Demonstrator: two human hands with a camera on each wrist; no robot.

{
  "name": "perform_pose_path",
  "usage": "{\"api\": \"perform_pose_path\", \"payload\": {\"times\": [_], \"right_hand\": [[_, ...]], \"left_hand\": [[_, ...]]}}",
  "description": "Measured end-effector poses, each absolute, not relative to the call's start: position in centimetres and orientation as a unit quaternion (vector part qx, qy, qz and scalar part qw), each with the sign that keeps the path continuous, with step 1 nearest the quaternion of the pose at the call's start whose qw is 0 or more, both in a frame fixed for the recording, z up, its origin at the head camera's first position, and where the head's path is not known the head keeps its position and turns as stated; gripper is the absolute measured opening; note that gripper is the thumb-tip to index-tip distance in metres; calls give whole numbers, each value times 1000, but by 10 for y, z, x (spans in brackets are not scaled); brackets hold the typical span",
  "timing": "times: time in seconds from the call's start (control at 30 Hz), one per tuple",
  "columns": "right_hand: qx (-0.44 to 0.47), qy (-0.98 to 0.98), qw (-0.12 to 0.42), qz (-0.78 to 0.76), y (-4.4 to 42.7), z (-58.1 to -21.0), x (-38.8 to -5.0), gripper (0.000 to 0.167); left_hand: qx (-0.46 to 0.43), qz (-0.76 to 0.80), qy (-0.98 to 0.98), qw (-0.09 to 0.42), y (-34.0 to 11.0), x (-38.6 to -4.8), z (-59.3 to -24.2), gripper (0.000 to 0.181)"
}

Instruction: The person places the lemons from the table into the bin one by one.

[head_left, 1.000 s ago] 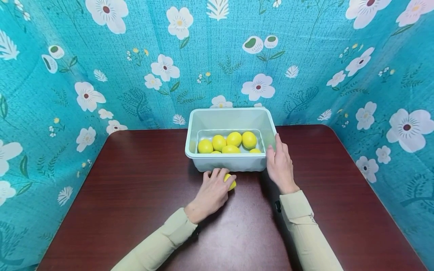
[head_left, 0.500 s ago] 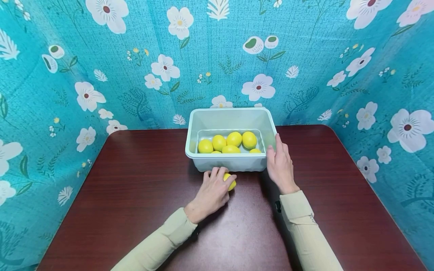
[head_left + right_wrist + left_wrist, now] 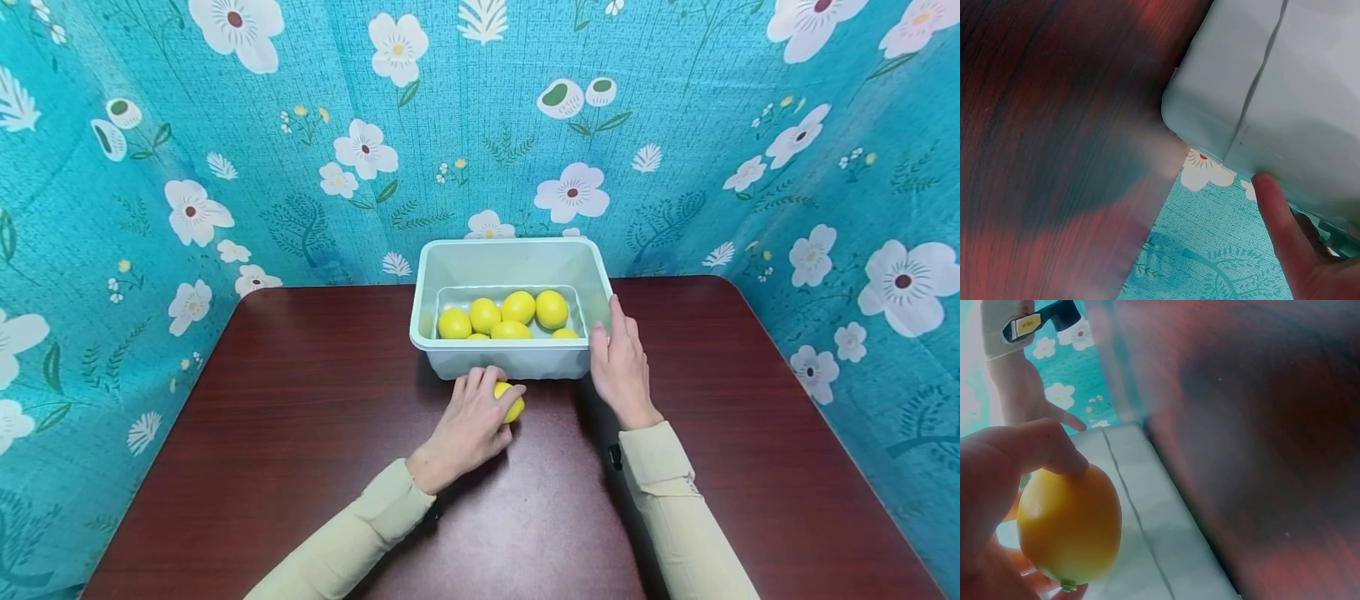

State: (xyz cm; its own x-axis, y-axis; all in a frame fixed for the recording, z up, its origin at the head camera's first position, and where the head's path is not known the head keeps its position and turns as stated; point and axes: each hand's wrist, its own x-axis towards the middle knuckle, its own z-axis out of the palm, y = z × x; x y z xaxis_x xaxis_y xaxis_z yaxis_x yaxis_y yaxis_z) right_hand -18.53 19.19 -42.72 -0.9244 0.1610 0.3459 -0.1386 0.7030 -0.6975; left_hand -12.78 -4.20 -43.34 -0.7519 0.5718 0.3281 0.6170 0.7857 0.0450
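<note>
My left hand (image 3: 468,429) grips a yellow lemon (image 3: 512,402) just in front of a pale green plastic bin (image 3: 510,363). In the left wrist view, the thumb lies over one end of the lemon (image 3: 1071,522), and the other fingers reach behind it. A small green tip shows at its lower end. My right hand (image 3: 621,367) rests against the bin's front right corner, fingers fairly straight along its side. The right wrist view shows one finger (image 3: 1279,219) touching the bin wall (image 3: 1310,112). Inside the bin lie several lemons (image 3: 517,308), some partly hidden by the front wall.
The bin stands near the far edge of a dark reddish-brown wood table (image 3: 315,400). Behind it and along both sides hangs a turquoise floral curtain (image 3: 480,125).
My left hand, still holding the lemon, has shifted very slightly toward the bin and to the right. The right hand and the bin stay in place.
</note>
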Motion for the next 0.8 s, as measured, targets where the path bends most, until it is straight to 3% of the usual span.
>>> {"api": "perform_pose_path", "payload": {"times": [0.27,0.8], "right_hand": [[-6,-902,193,386,192,-427,-185,58],[-8,-901,194,388,192,-427,-186,58]], "left_hand": [[-333,-79,-921,185,-41,-127,-430,48],[-346,-77,-913,202,-39,-127,-418,50]]}}
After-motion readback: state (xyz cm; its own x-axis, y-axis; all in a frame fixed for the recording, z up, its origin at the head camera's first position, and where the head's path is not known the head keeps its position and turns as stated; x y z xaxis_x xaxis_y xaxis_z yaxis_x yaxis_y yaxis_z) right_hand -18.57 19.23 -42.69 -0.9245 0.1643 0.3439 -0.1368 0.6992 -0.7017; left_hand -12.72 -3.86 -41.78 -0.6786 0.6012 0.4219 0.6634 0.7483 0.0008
